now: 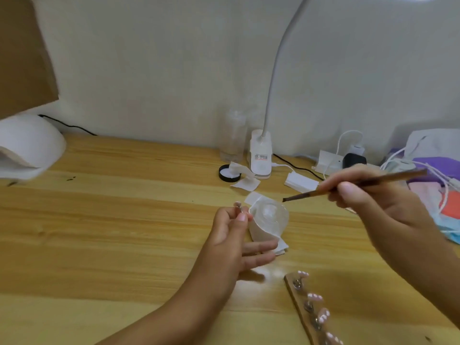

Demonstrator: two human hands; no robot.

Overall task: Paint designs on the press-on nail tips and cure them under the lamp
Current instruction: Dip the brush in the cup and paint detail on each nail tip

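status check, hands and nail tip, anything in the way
Left hand pinching one nail tip. Right hand holding brush, bristles clear of the nail. Tissue-wrapped cup right beside the left hand; curing lamp far left.

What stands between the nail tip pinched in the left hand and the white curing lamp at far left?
Nothing visible does. Only bare table lies between the nail tip in the left hand and the curing lamp; the tissue-wrapped cup sits on the hand's other side.

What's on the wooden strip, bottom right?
Four nail tips on metal mounts stand along the wooden strip. How the mounts attach is covered; the strip's near end leaves the frame.
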